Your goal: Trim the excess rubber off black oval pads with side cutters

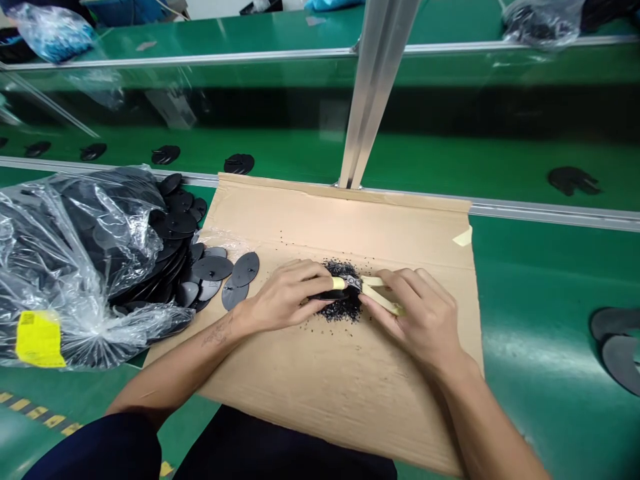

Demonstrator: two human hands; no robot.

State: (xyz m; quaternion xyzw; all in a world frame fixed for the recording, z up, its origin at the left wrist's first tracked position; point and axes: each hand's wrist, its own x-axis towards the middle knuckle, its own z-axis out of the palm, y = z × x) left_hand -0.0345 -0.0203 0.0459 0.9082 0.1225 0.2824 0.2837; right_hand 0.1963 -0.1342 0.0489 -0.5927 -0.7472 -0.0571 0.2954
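Note:
My right hand (420,310) is closed around the pale yellow handles of a pair of cutting pliers (379,293), whose metal jaws point left. Pinched in my left hand (290,293) is a black oval disc (327,294), seen nearly edge-on and partly covered by the fingers. Something yellow wraps the tip of my left index finger. The jaws meet the disc's right end; the exact contact point is too small to tell. Beneath both hands lies a pile of small black clippings (345,310) on a cardboard sheet (320,387).
Left of the cardboard, a clear plastic bag (75,247) spills many black oval discs (213,268). A metal post (375,100) rises behind the cardboard. Several black pieces (239,163) lie along the green bench behind the rail. At far right are grey curved pieces (620,357).

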